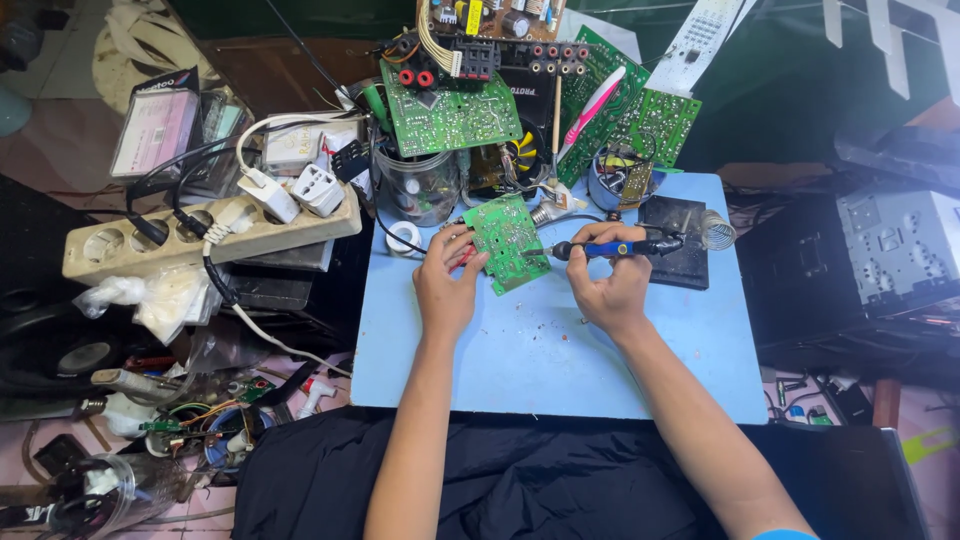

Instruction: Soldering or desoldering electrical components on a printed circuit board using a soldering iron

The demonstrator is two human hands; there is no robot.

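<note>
My left hand (446,282) grips the left edge of a small green circuit board (508,240), tilted up on the light blue work surface (530,350). My right hand (610,285) holds a soldering iron (610,247) with a blue and black handle. Its tip points left and touches the board's right edge. A thin strand of solder wire runs to the board from behind.
Larger green circuit boards (450,110) lean at the back over a clear jar (418,185). A black soldering stand with a coil (700,235) sits right of my right hand. A beige power strip (200,240) with plugs lies to the left. Black cloth (480,470) covers the near edge.
</note>
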